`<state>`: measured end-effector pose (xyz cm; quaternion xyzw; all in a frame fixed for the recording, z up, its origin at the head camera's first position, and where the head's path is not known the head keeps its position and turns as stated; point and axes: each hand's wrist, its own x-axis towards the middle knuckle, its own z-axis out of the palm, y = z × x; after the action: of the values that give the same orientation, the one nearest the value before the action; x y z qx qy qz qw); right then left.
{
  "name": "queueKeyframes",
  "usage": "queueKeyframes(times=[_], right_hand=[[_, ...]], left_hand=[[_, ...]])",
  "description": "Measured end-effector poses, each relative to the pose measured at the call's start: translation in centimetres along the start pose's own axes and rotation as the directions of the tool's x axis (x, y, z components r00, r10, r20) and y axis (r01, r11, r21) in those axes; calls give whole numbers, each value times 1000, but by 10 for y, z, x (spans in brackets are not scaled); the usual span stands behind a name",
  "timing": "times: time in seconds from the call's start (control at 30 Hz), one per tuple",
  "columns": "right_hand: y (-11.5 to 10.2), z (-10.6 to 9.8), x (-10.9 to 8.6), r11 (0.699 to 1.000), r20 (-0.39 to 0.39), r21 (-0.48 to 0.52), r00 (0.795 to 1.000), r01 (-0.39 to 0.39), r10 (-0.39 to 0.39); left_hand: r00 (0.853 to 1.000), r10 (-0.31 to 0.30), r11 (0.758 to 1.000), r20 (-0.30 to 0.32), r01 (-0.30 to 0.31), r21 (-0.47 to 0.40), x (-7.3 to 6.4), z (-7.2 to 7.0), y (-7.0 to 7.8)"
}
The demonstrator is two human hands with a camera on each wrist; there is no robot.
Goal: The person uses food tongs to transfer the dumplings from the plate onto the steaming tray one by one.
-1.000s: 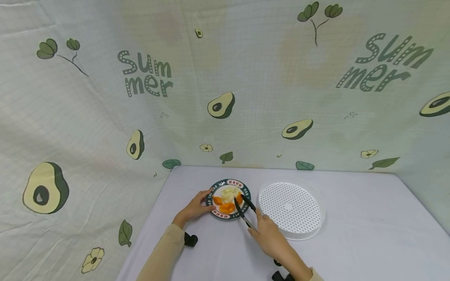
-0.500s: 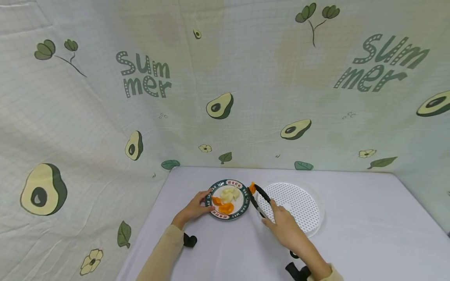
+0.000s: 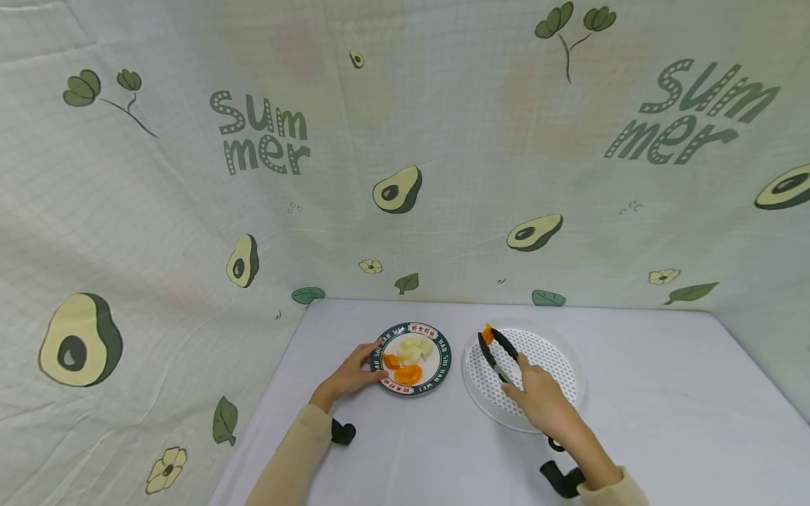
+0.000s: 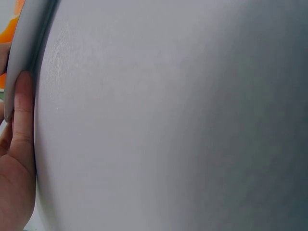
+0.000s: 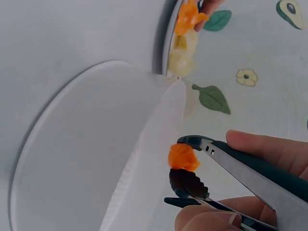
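Note:
My left hand (image 3: 346, 379) grips the left rim of a small round plate (image 3: 442, 365) with a dark green patterned border. In the left wrist view, fingers (image 4: 23, 115) lie along the plate's outer side. Pale yellow pieces (image 3: 414, 349) and orange pieces (image 3: 408, 374) lie on the plate. My right hand (image 3: 545, 402) holds black-and-metal tongs (image 3: 496, 360), thumb on one arm and fingers on the other. An orange piece (image 5: 184, 157) is pinched between the tong tips, above the far left part of a round white container (image 3: 547, 358) with a perforated surface.
The white table (image 3: 658, 393) carries plate and container side by side, with a small gap between them. A hanging cloth (image 3: 468, 154) with avocado prints stands behind the table's back edge and along its left. Black devices (image 3: 343, 432) sit at both wrists.
My right hand has moved right with the tongs, carrying an orange piece off the plate to above the white container. My left hand has stayed on the plate's rim.

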<state>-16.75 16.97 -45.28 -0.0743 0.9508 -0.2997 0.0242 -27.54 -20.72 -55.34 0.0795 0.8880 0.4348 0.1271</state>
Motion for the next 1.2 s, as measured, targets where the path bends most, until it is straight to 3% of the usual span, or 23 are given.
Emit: queueKeyframes(times=[0.27,1.2], right_hand=[[14,4,7,1000,29,2,999,-19,19],[28,18,22,999,56,3,998,-36,36]], left_hand=[[1000,8,1000,0,-8,12,1,1,2],[1000,14,1000,0,-14,8,3,1,-4]])
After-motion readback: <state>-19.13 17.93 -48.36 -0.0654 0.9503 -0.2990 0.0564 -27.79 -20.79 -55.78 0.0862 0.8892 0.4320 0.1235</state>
